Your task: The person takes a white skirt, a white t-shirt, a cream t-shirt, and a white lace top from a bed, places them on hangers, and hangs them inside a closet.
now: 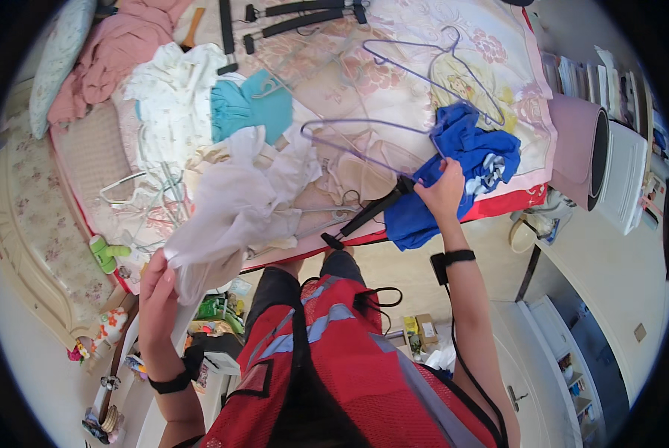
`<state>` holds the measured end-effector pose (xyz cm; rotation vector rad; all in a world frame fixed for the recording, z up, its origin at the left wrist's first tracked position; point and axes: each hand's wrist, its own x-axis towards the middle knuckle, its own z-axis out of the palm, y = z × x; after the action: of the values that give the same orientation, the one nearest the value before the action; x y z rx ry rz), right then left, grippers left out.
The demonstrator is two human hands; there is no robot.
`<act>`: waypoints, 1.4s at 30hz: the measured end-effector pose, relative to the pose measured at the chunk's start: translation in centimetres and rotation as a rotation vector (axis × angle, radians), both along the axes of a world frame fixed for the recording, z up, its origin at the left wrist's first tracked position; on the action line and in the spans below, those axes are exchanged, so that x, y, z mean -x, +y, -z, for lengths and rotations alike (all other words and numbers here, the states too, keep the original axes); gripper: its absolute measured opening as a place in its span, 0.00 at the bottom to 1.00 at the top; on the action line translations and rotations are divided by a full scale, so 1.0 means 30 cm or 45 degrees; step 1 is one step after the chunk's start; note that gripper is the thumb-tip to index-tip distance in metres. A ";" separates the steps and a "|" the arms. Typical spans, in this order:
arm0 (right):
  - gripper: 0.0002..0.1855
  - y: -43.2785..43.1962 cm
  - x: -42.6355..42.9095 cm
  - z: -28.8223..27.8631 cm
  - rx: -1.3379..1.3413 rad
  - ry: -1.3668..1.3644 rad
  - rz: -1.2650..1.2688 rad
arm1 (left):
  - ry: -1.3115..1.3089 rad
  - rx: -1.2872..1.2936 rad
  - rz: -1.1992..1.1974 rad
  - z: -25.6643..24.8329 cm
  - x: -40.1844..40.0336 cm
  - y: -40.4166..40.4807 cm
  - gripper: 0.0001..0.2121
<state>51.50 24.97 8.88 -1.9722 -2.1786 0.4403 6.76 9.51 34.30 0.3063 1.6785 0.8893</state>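
Note:
My left hand [158,291] pinches the edge of a white garment [228,196], which stretches over other pale clothes on the bed. My right hand [445,187] grips a purple wire hanger [362,121] above a blue garment [457,140]. Another purple hanger [413,43] lies over a yellow garment [446,73]. Below the right hand's hanger is a black clip hanger [368,213]. A white patterned garment [172,101] and a teal garment [272,106] lie farther back.
More black hangers [306,19] lie at the bed's far side. Several pale hangers [138,193] are tangled at the left, near a green object [105,253]. Pink cloth [110,61] and a pillow [62,61] are at the upper left. A rolled mat [575,151] stands at the right.

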 end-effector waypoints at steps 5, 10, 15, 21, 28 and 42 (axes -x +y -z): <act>0.34 -0.045 0.142 -0.315 -0.005 0.684 0.076 | 0.092 -0.193 -0.037 -0.097 -0.005 0.065 0.13; 0.37 -0.105 0.215 -0.592 -0.199 0.690 -0.098 | -0.106 -0.461 -0.044 -0.208 0.007 0.062 0.19; 0.31 -0.178 0.249 -0.768 -0.325 0.344 -0.203 | -0.047 -0.531 0.087 -0.307 -0.038 0.039 0.18; 0.29 -0.237 0.309 -0.939 -0.699 0.330 -0.306 | 0.175 -0.538 0.217 -0.505 -0.113 0.007 0.15; 0.28 -0.271 0.427 -1.111 -1.029 0.418 -0.518 | 1.082 -1.014 0.680 -0.681 -0.319 -0.017 0.15; 0.43 -0.259 0.521 -1.554 -0.890 1.102 -0.164 | 2.288 -1.623 0.000 -1.031 -0.190 -0.218 0.23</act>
<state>35.88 17.19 55.51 -0.9974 -1.5729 0.3729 12.47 2.96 65.24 2.5446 2.1966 1.7998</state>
